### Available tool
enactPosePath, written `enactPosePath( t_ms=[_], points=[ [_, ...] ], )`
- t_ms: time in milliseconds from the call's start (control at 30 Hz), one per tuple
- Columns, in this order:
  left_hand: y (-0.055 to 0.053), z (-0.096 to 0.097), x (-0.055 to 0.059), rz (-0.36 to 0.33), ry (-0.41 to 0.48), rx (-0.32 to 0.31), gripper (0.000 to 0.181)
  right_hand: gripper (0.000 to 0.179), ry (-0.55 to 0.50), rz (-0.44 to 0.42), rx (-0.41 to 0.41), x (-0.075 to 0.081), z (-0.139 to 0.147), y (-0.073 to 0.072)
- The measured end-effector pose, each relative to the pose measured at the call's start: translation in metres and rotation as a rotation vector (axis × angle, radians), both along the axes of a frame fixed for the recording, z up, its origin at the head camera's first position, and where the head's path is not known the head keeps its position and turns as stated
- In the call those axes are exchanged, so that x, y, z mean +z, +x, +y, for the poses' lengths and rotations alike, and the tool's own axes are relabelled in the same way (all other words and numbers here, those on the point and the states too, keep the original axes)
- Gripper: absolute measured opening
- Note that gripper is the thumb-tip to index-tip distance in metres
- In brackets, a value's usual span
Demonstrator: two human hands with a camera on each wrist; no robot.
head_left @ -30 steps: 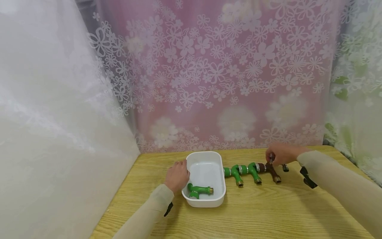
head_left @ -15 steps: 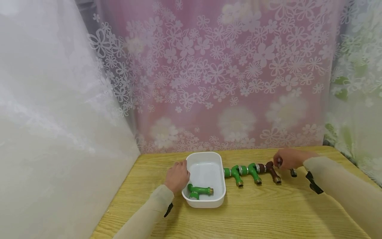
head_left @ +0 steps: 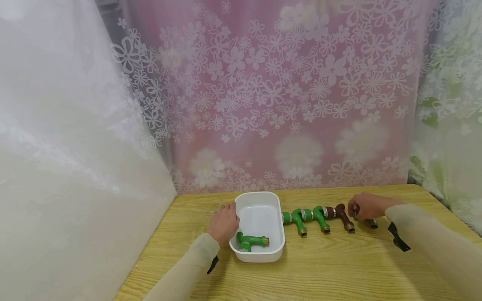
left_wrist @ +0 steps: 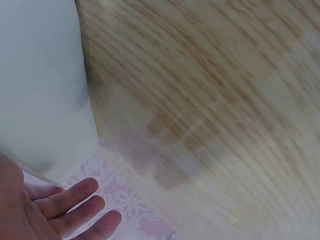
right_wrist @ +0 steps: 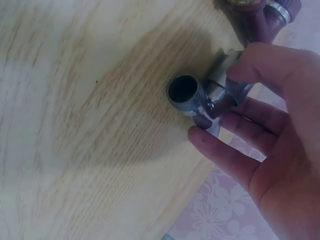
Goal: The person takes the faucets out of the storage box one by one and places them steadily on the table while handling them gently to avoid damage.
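Note:
My right hand holds a chrome tap between thumb and fingers, low over the table just right of a brown tap. In the right wrist view the tap's threaded open end faces the camera. Two green taps lie left of the brown one, all in one row with spouts toward me. My left hand rests at the left rim of a white tub; in the left wrist view its fingers extend loosely beside the tub's outer wall. Another green tap lies inside, at the near end.
A wooden table carries everything. The tub's right wall stands close against the left end of the tap row. Behind the table hangs a pink flowered curtain, with a white sheet to the left.
My right hand has moved right and slightly toward me with the chrome tap, away from the brown tap, and lower to the table. The left hand and tub look almost unchanged.

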State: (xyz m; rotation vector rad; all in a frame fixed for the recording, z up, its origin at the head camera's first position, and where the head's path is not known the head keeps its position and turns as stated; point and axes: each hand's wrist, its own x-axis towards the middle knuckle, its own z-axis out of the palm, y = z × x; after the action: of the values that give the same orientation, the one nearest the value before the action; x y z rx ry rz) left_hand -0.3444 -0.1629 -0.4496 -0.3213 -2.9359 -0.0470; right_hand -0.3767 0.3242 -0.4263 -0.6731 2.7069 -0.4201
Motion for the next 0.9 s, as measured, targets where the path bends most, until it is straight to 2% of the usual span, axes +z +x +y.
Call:
enactPosePath(
  t_ms=[133, 367, 667, 900],
  points=[
    [0.000, 0.001, 0.001, -0.007, 0.003, -0.003, 0.044, 0.022, 0.007, 0.026, 0.022, -0.001, 0.003, 0.000],
    [0.001, 0.001, 0.001, -0.016, 0.008, 0.001, 0.045, 0.025, -0.016, 0.022, -0.021, -0.005, 0.006, 0.003],
    [0.001, 0.001, 0.001, -0.014, 0.020, -0.006, 0.045, 0.024, -0.043, 0.074, 0.005, -0.007, 0.008, 0.008],
    [0.003, 0.001, 0.001, -0.005, 0.017, -0.009, 0.043, 0.023, -0.044, 0.104, -0.006, -0.006, 0.005, 0.013]
  ],
)
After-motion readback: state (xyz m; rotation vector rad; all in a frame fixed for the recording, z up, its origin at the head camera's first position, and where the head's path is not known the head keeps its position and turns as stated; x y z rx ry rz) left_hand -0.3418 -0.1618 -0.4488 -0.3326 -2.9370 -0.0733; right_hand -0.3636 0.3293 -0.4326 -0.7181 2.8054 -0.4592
